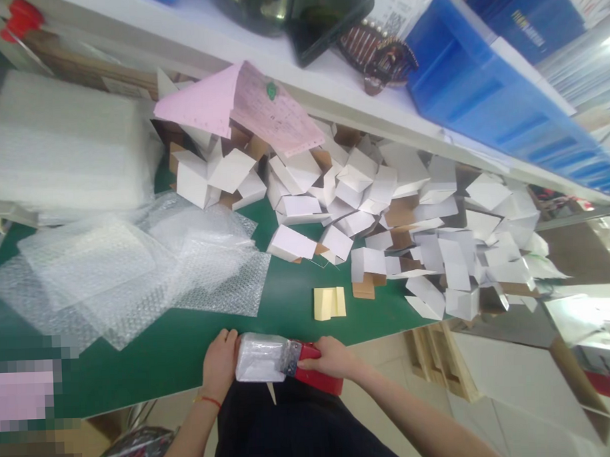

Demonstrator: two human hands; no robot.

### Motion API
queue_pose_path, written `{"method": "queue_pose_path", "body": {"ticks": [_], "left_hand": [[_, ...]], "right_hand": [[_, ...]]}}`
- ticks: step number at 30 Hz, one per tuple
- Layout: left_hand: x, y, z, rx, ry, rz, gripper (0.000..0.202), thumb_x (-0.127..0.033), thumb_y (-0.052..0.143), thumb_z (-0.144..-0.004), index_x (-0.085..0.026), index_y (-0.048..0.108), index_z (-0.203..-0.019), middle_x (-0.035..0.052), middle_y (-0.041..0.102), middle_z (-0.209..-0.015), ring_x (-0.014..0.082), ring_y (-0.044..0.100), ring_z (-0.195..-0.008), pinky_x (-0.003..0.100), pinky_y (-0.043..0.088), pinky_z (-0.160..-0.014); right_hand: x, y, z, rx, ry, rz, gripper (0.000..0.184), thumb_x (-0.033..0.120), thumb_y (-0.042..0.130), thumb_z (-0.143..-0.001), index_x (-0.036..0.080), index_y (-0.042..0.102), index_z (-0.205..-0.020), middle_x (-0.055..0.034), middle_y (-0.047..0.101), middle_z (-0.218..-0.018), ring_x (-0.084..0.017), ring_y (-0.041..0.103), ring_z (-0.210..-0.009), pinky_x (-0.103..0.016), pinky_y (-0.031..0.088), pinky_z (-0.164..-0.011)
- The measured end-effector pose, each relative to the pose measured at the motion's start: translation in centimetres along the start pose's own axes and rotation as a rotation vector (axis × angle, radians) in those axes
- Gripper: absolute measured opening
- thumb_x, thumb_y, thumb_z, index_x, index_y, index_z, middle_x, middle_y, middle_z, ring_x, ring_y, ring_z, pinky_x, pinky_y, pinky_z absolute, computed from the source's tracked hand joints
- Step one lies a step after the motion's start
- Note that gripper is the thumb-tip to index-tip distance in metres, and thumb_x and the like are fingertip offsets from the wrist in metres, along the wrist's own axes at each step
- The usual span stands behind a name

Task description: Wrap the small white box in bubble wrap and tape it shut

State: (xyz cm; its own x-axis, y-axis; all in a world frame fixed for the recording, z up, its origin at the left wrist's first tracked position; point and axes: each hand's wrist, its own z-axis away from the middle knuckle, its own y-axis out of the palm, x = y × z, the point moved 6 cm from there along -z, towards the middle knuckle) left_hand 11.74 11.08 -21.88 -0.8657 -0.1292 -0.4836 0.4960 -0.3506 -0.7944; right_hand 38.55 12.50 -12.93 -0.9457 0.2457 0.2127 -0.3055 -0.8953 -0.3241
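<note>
The left hand is cupping the near end of a bubble-wrapped bundle, fingers curled around its corner, while the right hand is closing over a red tape dispenser and pressing it against the bundle's other end (whether the fingers are fully wrapped under the dispenser is hidden). The bundle is lying between the two hands, its long axis running from one hand to the other along the near edge of the green table, so both hands are touching it and neither is nearer. Just beyond the right hand, a small pad of yellow notes is sitting on the green surface. Farther out from the left hand, loose bubble wrap sheets are lying spread, with a thick stack of the same wrap beyond them. Well past both hands, a heap of white folded boxes is sprawling under a pink sheet of paper.
</note>
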Motion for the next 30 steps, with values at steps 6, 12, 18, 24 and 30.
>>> {"method": "queue_pose_path", "body": {"ticks": [6,12,18,24,30], "left_hand": [[-0.2,-1.2,0.0,-0.020,-0.050,-0.168,0.035,-0.030,0.039,-0.097,-0.007,0.064,-0.106,0.0153,0.059,-0.094,0.0277,0.060,-0.083,0.040,0.050,-0.077],[-2.9,-4.2,2.3,-0.239,-0.038,-0.064,0.043,-0.038,0.035,-0.101,-0.005,0.061,-0.114,0.0196,0.065,-0.107,0.0283,0.062,-0.105,0.040,0.049,-0.100],[-7.2,-1.9,3.7,-0.151,-0.314,0.062,0.062,-0.053,0.026,-0.101,-0.005,0.058,-0.126,0.0246,0.068,-0.121,0.0329,0.068,-0.108,0.040,0.052,-0.089],[-6.4,-1.5,2.7,-0.021,-0.493,0.003,0.059,-0.055,0.027,-0.099,-0.012,0.066,-0.106,0.0195,0.075,-0.086,0.0329,0.070,-0.072,0.035,0.042,-0.062],[-6.6,-1.8,2.5,0.028,-0.544,0.003,0.065,-0.059,0.023,-0.096,-0.013,0.067,-0.101,0.0240,0.074,-0.090,0.0338,0.068,-0.073,0.035,0.039,-0.064]], "right_hand": [[-0.3,-0.2,0.1,-0.005,-0.016,0.014,0.053,0.069,0.064,-0.081,0.017,0.071,-0.074,-0.0072,0.072,-0.078,-0.018,0.064,-0.066,-0.026,0.034,-0.052],[-0.4,-0.3,0.5,-0.024,-0.015,0.043,0.056,0.071,0.063,-0.081,0.016,0.073,-0.079,-0.0106,0.075,-0.083,-0.023,0.069,-0.072,-0.027,0.038,-0.054],[-0.2,-0.9,0.8,-0.016,-0.018,0.054,0.058,0.070,0.061,-0.083,0.014,0.075,-0.092,-0.0163,0.076,-0.097,-0.029,0.073,-0.085,-0.029,0.049,-0.064],[-1.2,-2.0,0.6,0.058,-0.098,0.034,0.059,0.071,0.061,-0.082,0.014,0.076,-0.090,-0.0156,0.077,-0.096,-0.030,0.073,-0.088,-0.030,0.050,-0.066],[-6.4,-1.8,0.4,0.107,-0.142,0.064,0.059,0.072,0.059,-0.083,0.016,0.076,-0.087,-0.0150,0.077,-0.093,-0.029,0.074,-0.085,-0.031,0.052,-0.067]]}}
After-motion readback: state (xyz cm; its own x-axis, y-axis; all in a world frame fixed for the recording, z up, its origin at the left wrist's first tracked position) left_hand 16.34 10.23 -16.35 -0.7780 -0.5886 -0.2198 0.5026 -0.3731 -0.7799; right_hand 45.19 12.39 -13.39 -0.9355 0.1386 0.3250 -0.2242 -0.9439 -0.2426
